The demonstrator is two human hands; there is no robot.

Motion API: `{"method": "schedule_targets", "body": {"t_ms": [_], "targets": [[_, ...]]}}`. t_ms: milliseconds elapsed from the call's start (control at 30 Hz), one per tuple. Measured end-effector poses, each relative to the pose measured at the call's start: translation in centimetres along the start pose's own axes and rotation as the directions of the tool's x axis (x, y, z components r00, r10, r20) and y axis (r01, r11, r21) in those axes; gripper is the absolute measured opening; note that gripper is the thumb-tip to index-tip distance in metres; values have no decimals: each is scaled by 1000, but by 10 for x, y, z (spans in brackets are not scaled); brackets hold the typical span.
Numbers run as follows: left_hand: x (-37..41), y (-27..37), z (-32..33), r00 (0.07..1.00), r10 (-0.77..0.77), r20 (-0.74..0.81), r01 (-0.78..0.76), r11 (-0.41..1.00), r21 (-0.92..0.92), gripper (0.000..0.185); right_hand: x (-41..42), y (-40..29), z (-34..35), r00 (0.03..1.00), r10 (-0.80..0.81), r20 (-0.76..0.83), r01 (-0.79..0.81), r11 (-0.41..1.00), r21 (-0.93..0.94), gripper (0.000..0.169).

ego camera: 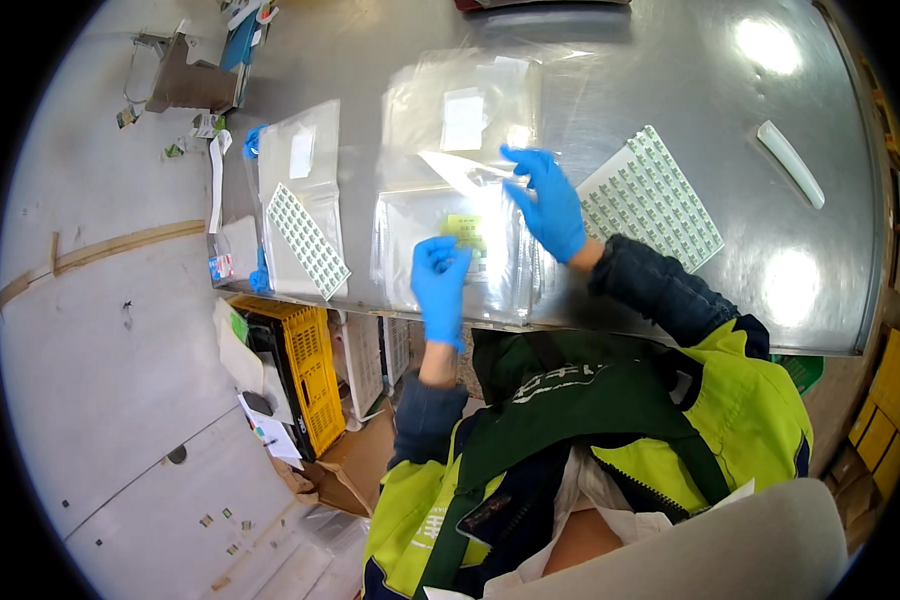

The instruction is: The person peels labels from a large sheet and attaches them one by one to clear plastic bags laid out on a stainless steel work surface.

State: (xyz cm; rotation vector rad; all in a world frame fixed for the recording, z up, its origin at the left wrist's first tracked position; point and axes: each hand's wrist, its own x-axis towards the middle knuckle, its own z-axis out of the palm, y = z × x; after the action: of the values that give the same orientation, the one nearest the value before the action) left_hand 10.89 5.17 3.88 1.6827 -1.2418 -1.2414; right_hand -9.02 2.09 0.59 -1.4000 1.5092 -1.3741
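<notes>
Both my hands wear blue gloves. My left hand (441, 281) is over the near stack of clear plastic bags (412, 217), its fingers curled beside a yellow-green label (465, 229). Whether something thin is pinched in it cannot be made out. My right hand (551, 202) is above the stack's right side, thumb and forefinger apart, with nothing visible between them. Close to its fingertips, a shiny flap of film (457, 171) catches the light. Behind lies another pile of clear bags (409, 120) with a white paper slip (463, 120) on it.
A sheet of small green-printed stickers (652, 199) lies right on the metal table (720, 97), with a white curved strip (791, 163) farther right. To the left, a narrower sticker sheet (307, 240) rests on more bags (300, 202). A yellow crate (316, 375) stands below the table edge.
</notes>
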Motion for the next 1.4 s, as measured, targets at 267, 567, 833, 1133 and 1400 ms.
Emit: {"method": "schedule_targets", "body": {"t_ms": [267,567,833,1133,1400], "targets": [[33,-52,12,921,353,-164,-161,729,665,39,-36,58,16,754,-296,586,559,758,-336,36],[-1,42,-8,994,26,109,-12,991,-132,32,25,28,1,997,82,-13,-83,996,-35,36],[41,-39,18,920,392,19,-301,672,677,47,-42,49,19,815,-246,524,480,794,-373,37],[-22,28,10,631,771,81,-644,463,609,44,65,56,-9,902,432,23,-413,843,345,27],[30,16,153,748,552,370,-640,747,180,45,42,132,-187,961,97,-258,-206,877,-435,39]]}}
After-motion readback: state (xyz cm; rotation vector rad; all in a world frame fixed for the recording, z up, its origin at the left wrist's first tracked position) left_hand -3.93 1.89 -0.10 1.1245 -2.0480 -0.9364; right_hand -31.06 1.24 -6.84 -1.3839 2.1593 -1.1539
